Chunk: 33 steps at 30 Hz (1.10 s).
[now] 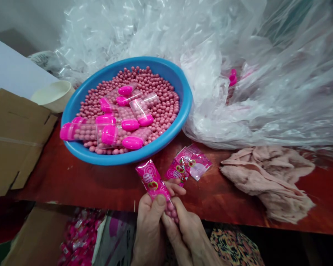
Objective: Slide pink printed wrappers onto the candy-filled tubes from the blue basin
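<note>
Brown cardboard sheet [13, 136]: lying at far left, creased, overlapping the table edge.
Tan carton [36, 236]: below the table edge, beside a heap of small pink packets [80, 236]; print too small to read.
Cream bowl [54, 96]: tilted, partly behind the basin.
Blue plastic basin [69, 122]: round, holding loose pink beads [158, 92] and several clear tubes with magenta caps [137, 138].
Left hand [150, 229]: closed, thumb pressing the sachet's front.
Pink foil sachet [152, 181]: gripped between both hands above the table edge, pink beads [170, 210] showing at its lower end; circular logo printed, wording unreadable.
Right hand [188, 236]: closed around the sachet's lower end.
Flat pink sachets [192, 162]: overlapping on the red tabletop [58, 181], just beyond the hands.
Dusty-pink cloth [266, 181]: crumpled at right.
Clear plastic bags [252, 92]: heaped behind, against the basin.
</note>
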Available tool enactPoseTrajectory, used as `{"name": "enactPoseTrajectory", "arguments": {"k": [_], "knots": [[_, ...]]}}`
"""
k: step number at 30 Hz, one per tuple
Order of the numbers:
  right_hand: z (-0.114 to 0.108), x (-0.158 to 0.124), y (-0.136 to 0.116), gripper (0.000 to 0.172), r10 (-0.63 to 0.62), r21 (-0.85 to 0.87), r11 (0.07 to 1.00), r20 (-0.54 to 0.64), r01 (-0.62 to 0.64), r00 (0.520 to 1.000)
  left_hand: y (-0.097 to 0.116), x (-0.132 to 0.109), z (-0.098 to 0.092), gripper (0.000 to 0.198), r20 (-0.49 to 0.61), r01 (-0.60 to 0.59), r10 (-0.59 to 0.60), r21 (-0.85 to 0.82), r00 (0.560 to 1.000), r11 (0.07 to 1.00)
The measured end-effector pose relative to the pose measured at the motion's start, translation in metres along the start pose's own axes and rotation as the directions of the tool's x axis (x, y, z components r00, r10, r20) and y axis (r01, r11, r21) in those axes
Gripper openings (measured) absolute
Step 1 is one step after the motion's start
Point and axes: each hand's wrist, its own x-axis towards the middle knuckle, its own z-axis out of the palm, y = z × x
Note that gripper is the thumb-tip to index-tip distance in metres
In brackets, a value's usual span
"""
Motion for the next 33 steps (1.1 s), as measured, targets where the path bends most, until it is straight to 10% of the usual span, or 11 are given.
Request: {"name": "enactPoseTrajectory", "arguments": {"k": [9, 22, 28, 33], "knots": [[-0.011, -0.002, -0.002, 0.041, 0.148, 0.196, 0.970, 0.004, -0.146, 0.989, -0.004, -0.005, -0.002, 0.025, -0.007, 0.021, -0.021, -0.003, 1.000, 1.000], [-0.013, 0.011, -0.003, 0.042, 0.038, 0.700, 0.536, 0.539, -0.472, 0.842, -0.004, -0.002, -0.013, 0.048, 0.113, 0.124, -0.106, -0.164, 0.988, 0.979], [-0.006, 0.002, 0.003, 0.044, 0.216, 0.529, 0.799, 0.191, -0.286, 0.957, -0.006, 0.000, -0.012, 0.032, 0.118, 0.105, -0.088, -0.140, 0.989, 0.985], [0.003, -0.009, 0.019, 0.053, 0.115, 0.124, 0.988, -0.156, -0.096, 0.981, -0.011, -0.001, -0.008, 0.020, 0.052, 0.110, -0.105, -0.099, 0.993, 0.989]]}}
